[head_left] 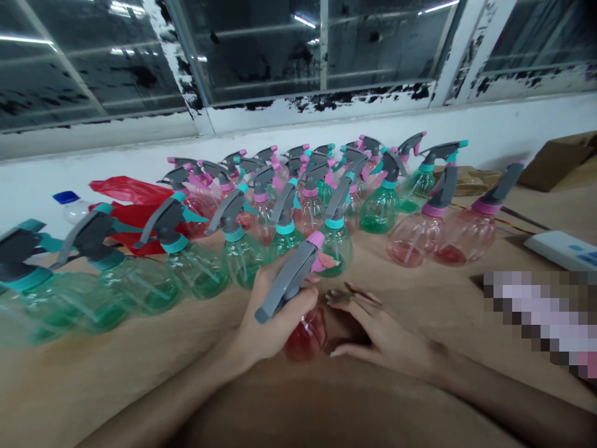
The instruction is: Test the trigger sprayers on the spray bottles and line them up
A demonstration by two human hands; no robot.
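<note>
My left hand [280,311] is wrapped round the neck of a pink spray bottle [305,339] with a grey trigger head and a pink nozzle. The bottle is close to me on the table, and its neck is hidden by my fingers. Just to its right, my right hand [380,330] has its fingers apart and holds nothing, low over the table. A row of green spray bottles [245,258] with grey and teal heads stands beyond my left hand. Two pink spray bottles [415,239] stand to the right, past my right hand.
More pink and green bottles [310,208] crowd the back by the wall. Red plastic bags [140,205] and a blue-capped bottle [74,208] lie at the left. On the right are a white box-like device [562,249], a cable and a cardboard box [559,162].
</note>
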